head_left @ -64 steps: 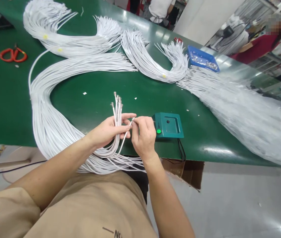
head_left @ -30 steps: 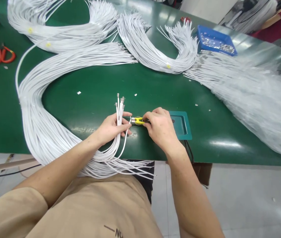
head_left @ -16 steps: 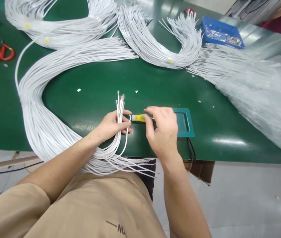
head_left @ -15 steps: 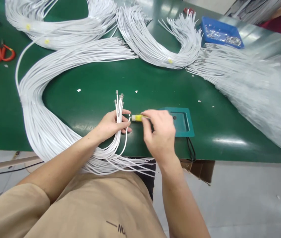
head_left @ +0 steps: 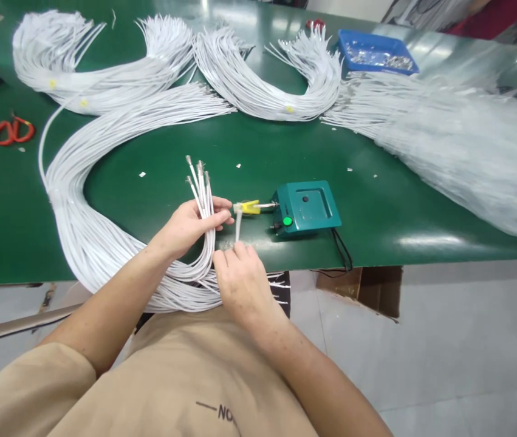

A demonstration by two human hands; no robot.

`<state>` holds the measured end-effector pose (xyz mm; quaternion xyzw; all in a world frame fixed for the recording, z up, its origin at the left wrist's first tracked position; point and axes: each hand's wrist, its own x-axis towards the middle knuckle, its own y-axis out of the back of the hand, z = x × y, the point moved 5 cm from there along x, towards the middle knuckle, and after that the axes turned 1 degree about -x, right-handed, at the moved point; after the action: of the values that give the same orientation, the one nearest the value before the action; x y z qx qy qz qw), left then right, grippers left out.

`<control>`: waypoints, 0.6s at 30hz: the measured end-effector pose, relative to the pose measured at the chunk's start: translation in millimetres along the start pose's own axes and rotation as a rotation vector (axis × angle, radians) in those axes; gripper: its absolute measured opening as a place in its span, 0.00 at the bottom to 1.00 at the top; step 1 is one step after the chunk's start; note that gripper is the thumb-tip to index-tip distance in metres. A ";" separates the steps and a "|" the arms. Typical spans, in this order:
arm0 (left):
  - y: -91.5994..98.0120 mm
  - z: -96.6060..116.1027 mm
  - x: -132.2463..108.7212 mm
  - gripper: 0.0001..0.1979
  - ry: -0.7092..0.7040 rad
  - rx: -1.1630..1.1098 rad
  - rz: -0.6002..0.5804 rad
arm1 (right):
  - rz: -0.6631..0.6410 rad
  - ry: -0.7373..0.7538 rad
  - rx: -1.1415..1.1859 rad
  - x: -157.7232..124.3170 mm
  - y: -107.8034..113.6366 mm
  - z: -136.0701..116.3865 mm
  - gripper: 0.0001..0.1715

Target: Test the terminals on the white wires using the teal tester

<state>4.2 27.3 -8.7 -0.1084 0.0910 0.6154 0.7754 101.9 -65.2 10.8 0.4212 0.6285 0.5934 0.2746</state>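
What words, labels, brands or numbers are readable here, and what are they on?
"— NO": dark print on the person's tan shirt; anything after it is lost in the folds.
Unreadable: any tiny marking near the green button on the teal machine, too small to make out.
Unreadable: the small yellow mark on a white wire bundle; no lettering shows.
I can read no brands or numbers.

L hand, 1 pc, fingers curled in grip, thumb pointing R; bare L forearm slants in fr lower L. R hand, 1 pc, back up, fingertips pinched; bare R forearm slants in fr lower R.
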 end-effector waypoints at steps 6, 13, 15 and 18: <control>5.9 8.0 -11.0 0.22 -0.031 0.261 0.044 | -0.235 -0.058 0.123 -28.6 -6.3 2.5 0.05; -10.3 7.7 -26.5 0.23 -0.101 0.236 0.019 | 0.171 -0.523 0.728 3.2 33.1 61.6 0.12; -15.0 6.5 -30.8 0.21 -0.100 0.193 0.004 | 0.277 -0.524 0.937 12.4 30.7 66.3 0.12; -17.1 6.8 -34.4 0.17 -0.077 0.116 0.004 | 0.333 -0.493 1.160 19.8 20.1 65.3 0.11</control>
<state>13.2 -6.7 8.3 -0.0392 0.0970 0.6143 0.7821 151.4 -15.9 24.1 0.7165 0.6918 0.0786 0.0433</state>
